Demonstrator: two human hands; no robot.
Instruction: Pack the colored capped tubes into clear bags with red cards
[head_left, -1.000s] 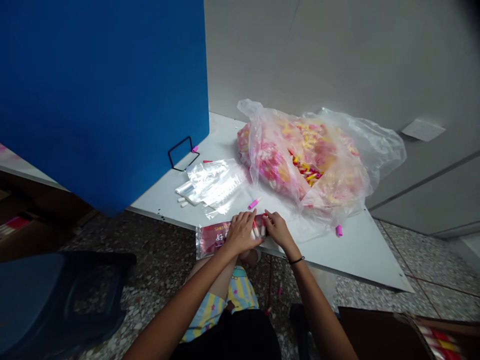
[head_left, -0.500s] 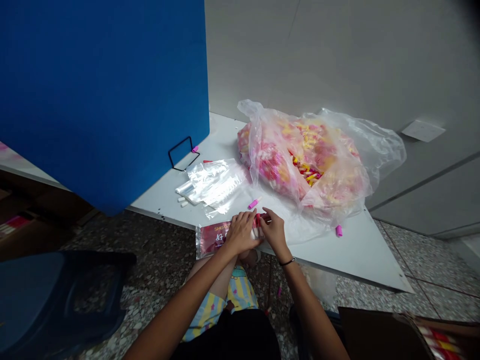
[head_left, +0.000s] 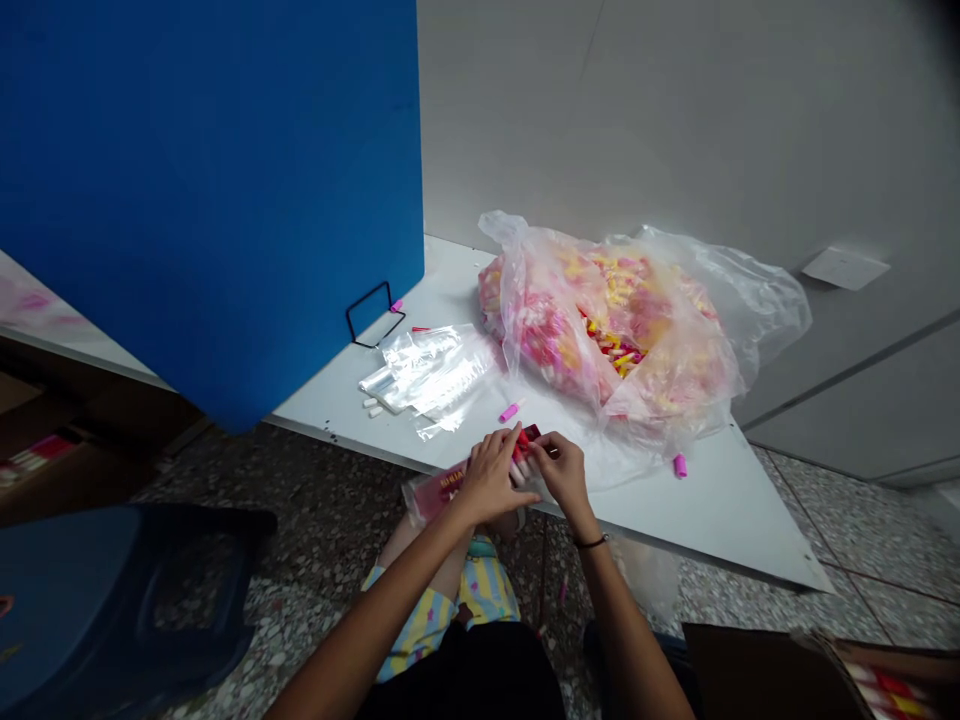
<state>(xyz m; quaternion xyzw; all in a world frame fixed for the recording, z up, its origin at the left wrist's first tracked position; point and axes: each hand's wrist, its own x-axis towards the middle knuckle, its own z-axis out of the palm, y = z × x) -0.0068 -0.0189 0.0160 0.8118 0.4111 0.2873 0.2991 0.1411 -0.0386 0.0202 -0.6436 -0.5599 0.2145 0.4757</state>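
Note:
My left hand (head_left: 491,475) is closed over a clear plastic packet (head_left: 435,493) with red printing, at the table's front edge above my knees. Several short red-and-white sticks (head_left: 519,460) show at the packet's right end, beside my left fingers. There my right hand (head_left: 564,470) pinches with thumb and forefinger; what lies between them is too small to make out. Just beyond the hands lies a pink-capped stick (head_left: 513,410). A stack of clear plastic sleeves (head_left: 439,370) lies further back to the left.
A large translucent bag (head_left: 547,330) full of pink, red and yellow sticks stands on the white table (head_left: 750,520). A blue panel (head_left: 225,180) with a black wire loop (head_left: 375,314) rises at left. A blue chair (head_left: 67,600) and an open carton (head_left: 757,670) flank me.
Both hands have shifted slightly right with the packet, which now slopes up to the right. More of the red stick ends show between the hands. The view has tilted slightly.

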